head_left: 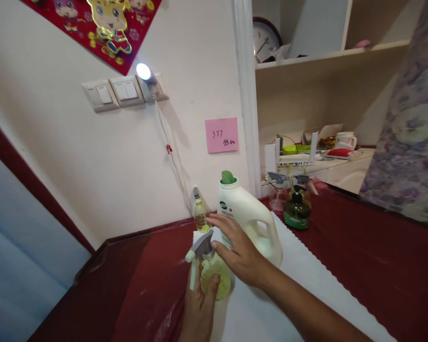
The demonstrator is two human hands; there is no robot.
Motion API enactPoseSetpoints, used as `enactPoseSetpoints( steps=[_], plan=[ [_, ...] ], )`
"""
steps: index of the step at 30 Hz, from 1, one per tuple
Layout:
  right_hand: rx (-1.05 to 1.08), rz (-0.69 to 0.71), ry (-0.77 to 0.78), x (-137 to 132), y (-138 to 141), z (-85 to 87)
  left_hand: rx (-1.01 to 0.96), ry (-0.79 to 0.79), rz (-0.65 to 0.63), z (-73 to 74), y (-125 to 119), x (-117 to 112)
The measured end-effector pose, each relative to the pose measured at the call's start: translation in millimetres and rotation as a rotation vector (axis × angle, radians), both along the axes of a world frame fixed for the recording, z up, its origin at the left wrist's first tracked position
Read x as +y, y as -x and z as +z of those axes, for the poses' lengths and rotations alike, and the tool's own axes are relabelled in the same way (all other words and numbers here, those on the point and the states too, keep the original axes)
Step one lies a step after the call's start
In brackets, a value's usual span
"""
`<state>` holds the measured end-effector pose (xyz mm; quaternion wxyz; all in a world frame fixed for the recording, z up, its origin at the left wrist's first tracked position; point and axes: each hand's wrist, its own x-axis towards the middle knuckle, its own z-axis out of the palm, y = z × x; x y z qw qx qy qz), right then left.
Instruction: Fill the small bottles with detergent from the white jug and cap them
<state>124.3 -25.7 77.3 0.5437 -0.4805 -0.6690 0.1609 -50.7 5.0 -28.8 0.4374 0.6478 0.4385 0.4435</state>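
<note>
A clear spray bottle (219, 280) with yellowish liquid and a grey and pale trigger head (202, 244) stands on the white cloth. My left hand (199, 299) is wrapped round the bottle's left side, thumb across its front. My right hand (237, 247) is at the trigger head, its thumb against the head's back and its fingers reaching behind it. Part of its grip is hidden. Just behind stands a cream detergent jug (244, 202) with its neck upward and a green spout showing. A smaller spray bottle (200, 213) with yellow liquid stands near the wall.
On the right are a dark green pump bottle (297, 211) and a clear spray bottle (278, 197). A white router (296, 159) sits behind them. A white cable (173, 156) hangs from the wall socket. The white cloth (306, 285) covers part of the dark red table (360, 232).
</note>
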Motion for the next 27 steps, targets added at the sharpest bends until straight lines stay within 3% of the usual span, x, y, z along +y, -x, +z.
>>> enactPoseSetpoints(
  steps=[3,6,14,22,27],
  plan=[
    [-0.295,0.039,-0.001,4,-6,15.6,0.003,-0.014,0.010,5.6,-2,-2],
    [-0.416,-0.030,0.071,7,-6,24.1,-0.024,-0.032,0.017,10.4,-4,-4],
    [-0.463,-0.131,0.128,4,6,34.2,-0.217,0.008,0.030,17.4,-3,-1],
    [-0.454,-0.197,0.194,-3,14,37.6,-0.333,0.062,0.073,49.7,-26,-2],
    [-0.456,-0.187,0.192,-3,14,36.8,-0.383,0.062,0.172,53.8,-37,6]
  ],
)
